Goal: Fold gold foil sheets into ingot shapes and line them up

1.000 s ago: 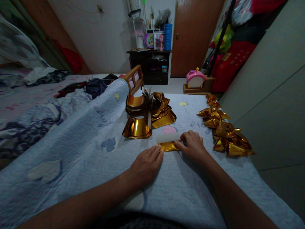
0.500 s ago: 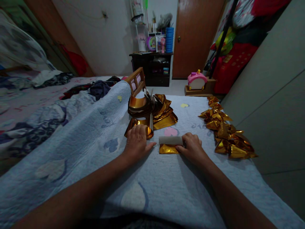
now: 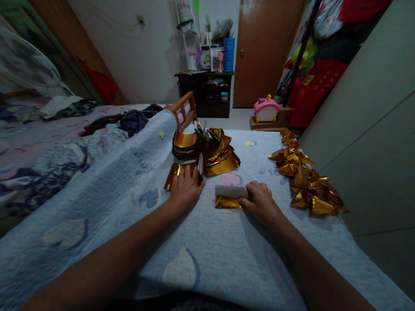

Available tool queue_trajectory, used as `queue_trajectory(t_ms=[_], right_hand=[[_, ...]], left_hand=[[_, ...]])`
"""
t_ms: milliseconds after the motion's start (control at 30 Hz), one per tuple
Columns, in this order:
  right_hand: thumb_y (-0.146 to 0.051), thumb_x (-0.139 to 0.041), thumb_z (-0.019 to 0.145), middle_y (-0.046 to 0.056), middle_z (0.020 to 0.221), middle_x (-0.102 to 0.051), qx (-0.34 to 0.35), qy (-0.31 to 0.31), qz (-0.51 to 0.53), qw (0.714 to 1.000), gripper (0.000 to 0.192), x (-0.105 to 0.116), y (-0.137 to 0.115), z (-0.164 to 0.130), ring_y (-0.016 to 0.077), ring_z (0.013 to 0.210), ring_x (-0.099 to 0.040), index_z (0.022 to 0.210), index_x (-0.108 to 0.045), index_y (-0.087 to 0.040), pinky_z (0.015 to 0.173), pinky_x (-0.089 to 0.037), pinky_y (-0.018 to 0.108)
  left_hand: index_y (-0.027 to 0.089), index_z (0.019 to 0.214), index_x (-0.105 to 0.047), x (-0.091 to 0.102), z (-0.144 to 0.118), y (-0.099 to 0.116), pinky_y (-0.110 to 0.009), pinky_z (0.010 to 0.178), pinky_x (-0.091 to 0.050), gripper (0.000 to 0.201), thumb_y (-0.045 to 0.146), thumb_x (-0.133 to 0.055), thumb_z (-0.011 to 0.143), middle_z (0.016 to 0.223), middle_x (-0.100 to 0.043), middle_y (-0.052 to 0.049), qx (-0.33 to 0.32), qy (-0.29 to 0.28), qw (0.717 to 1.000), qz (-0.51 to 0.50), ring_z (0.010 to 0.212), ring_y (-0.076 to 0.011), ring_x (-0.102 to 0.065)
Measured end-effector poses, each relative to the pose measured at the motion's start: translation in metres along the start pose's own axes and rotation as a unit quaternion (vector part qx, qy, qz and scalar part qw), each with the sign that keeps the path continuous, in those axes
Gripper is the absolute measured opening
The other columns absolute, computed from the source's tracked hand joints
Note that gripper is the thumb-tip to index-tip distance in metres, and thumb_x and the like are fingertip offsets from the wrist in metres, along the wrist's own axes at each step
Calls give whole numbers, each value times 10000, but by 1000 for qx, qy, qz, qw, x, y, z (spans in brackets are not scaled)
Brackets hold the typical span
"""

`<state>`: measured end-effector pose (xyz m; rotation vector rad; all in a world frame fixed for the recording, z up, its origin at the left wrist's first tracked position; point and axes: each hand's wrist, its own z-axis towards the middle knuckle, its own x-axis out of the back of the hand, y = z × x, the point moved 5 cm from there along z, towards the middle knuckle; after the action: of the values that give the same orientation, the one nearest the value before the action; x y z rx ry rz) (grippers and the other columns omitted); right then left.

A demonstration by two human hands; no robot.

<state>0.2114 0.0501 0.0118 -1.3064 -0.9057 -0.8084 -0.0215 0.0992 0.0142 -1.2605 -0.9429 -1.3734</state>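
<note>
A strip of gold foil paper (image 3: pixel 226 202) is laid on the light blue quilt (image 3: pixel 126 242), directly in front of the wearer, with a pale roll (image 3: pixel 230 191) set along its far edge; whether the roll is a separate tube or the curled back of the same sheet cannot be told. The long axis of both is turned left to right, across the view. Their right end is covered by the right hand (image 3: pixel 259 201), by which they are held narrowly, the thumb being laid on the foil and the fingers curled over the roll. Their left end is left free and is pointed roughly toward the left hand (image 3: pixel 185 190), from which it is parted by a bare stretch of quilt, so the right hand is the nearer one. The left hand is placed to the left and slightly farther off, its fingers a little parted over the small stack of curved gold sheets (image 3: pixel 170 175); whether a sheet is pinched there cannot be told. Just beyond, a larger stack of curved sheets (image 3: pixel 185 139) is seen, with fanned gold sheets (image 3: pixel 224 160) at its right. Farther right, folded gold pieces (image 3: pixel 303 177) are heaped in a row along the quilt's edge.
</note>
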Motion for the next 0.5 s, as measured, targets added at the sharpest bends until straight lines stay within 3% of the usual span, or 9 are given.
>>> queue_trajectory(t_ms=[167,333,500], right_hand=[[-221,-659,791,49,769,-613,7,2,82,997,112,4,-1,0,213,782,-527,722,-576,-196,676,-339,295],[-228,-613,776,-8,674,-577,-11,-29,205,978,52,3,-2,-2,162,633,-514,754,-573,-203,599,-338,272],[-245,-634,750,-7,717,-614,-6,-30,297,954,106,-1,0,-2,162,670,-547,841,-619,-192,620,-391,270]], left_hand=[[123,1380,-478,1,4,-2,-428,887,-437,454,395,-383,1029,1207,-599,-188,6,-6,999,39,1109,-344,-567],[125,1361,-498,-2,5,-9,-416,831,-421,397,290,-368,1024,1172,-620,-193,14,9,998,64,1072,-345,-583],[121,1290,-554,2,6,-11,-415,806,-411,353,222,-372,1006,1083,-666,-171,-3,17,997,71,1018,-334,-603]])
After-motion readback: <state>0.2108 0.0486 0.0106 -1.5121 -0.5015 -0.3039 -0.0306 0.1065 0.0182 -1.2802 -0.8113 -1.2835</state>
